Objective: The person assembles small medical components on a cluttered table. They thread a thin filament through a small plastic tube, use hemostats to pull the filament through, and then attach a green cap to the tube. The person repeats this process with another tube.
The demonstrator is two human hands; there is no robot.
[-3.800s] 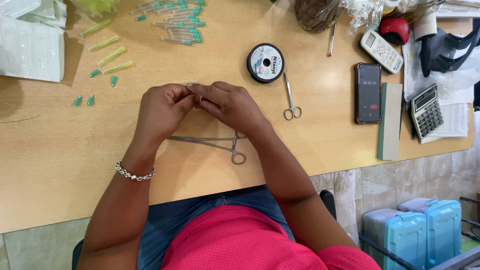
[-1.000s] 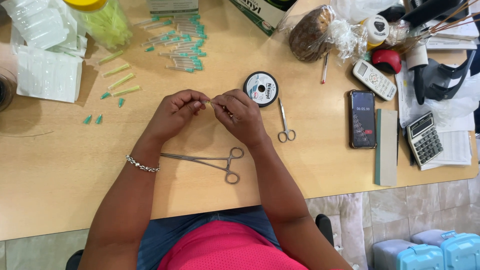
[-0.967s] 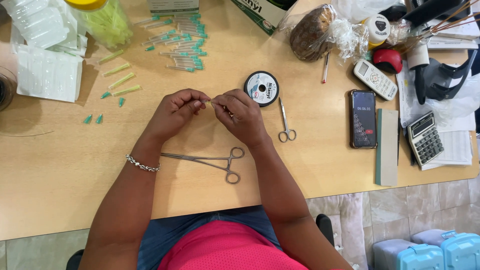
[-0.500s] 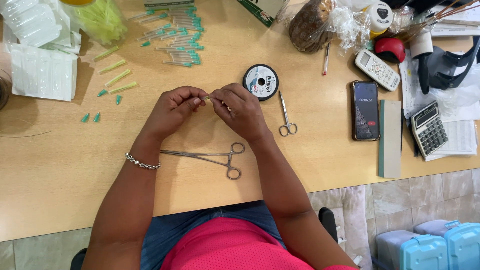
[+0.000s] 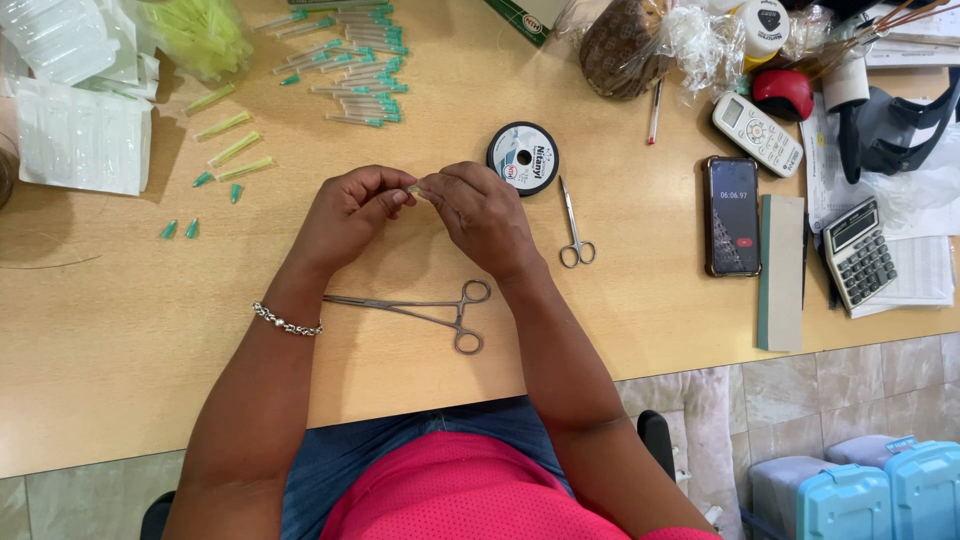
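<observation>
My left hand (image 5: 345, 215) and my right hand (image 5: 480, 210) meet fingertip to fingertip above the wooden table (image 5: 130, 330). Between them they pinch a small pale green needle part (image 5: 413, 189), mostly hidden by the fingers. Steel forceps (image 5: 415, 310) lie flat on the table just below my hands, ring handles to the right. Small scissors (image 5: 573, 225) lie to the right of my right hand. A black spool of thread (image 5: 523, 158) sits just beyond my right hand.
Green-capped needles (image 5: 350, 60) lie in a pile at the top, with loose caps (image 5: 180, 228) and yellow-green tubes (image 5: 232, 148) to the left. White packets (image 5: 80, 135) sit far left. A phone (image 5: 732, 215), remote (image 5: 757, 133), calculator (image 5: 857, 252) and clutter fill the right side.
My hands stay together on the small part, with only slight finger movement. The camera has shifted a little, moving the table contents in the frame.
</observation>
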